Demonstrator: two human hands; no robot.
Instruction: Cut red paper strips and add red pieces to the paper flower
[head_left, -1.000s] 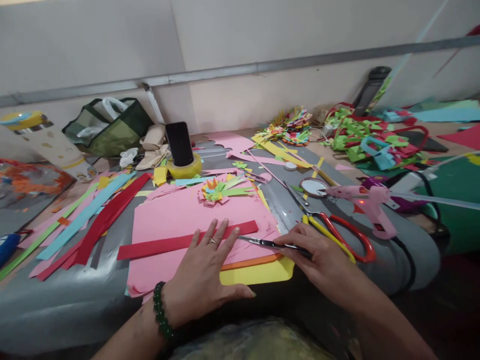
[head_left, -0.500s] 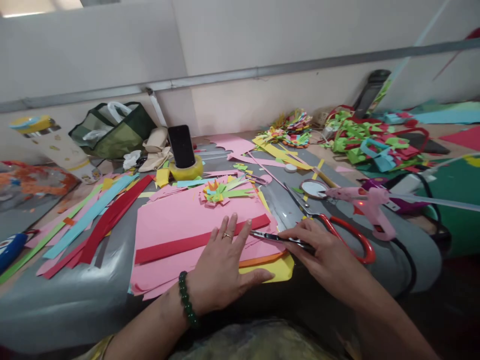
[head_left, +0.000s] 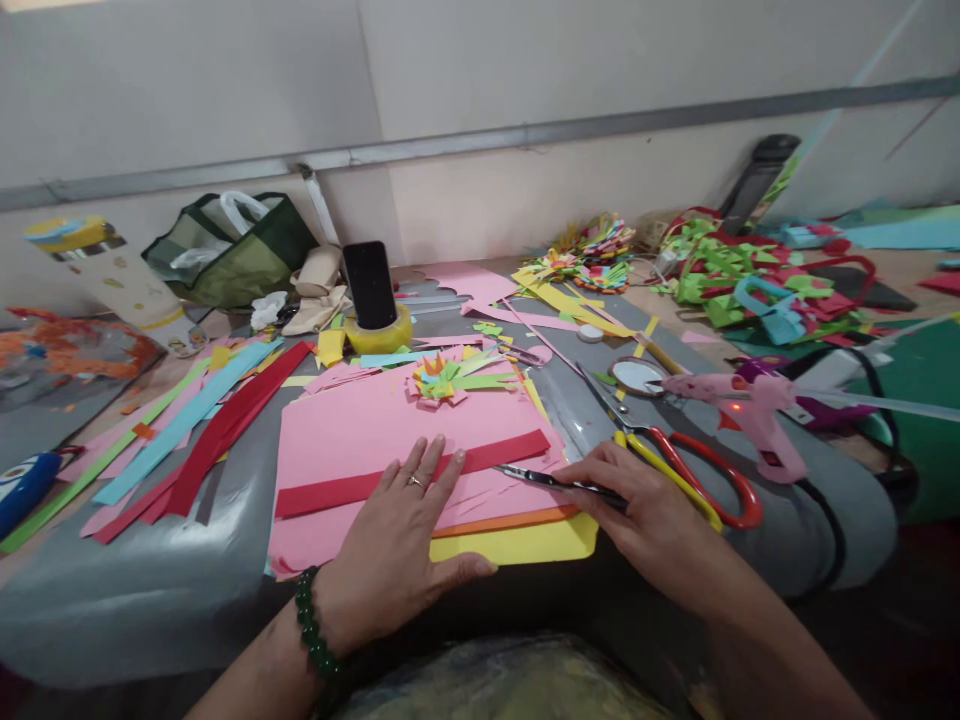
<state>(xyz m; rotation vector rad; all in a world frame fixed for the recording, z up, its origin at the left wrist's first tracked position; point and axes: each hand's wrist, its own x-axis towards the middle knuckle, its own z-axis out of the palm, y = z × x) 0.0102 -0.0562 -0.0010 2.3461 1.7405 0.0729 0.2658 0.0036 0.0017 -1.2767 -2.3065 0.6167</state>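
A red paper strip (head_left: 330,494) lies across a stack of pink paper (head_left: 337,425), with orange and yellow sheets (head_left: 517,543) under its near edge. My left hand (head_left: 401,545) rests flat with fingers spread, its fingertips on the strip and pink paper. My right hand (head_left: 637,510) is closed round a slim dark metal tool (head_left: 536,477), whose tip points left over the pink paper just below the strip. A small layered paper flower (head_left: 441,378) sits at the far edge of the stack.
Red-handled scissors (head_left: 739,490) and a pink glue gun (head_left: 761,410) lie to the right. A phone (head_left: 369,285) stands in a yellow tape roll (head_left: 381,335). Coloured strips (head_left: 187,425) lie left; a bottle (head_left: 124,280) and green bag (head_left: 232,250) stand behind.
My left hand has slid left along the red strip, its fingers still spread. The tool's tip now lies just below the strip. The whole view has shifted slightly.
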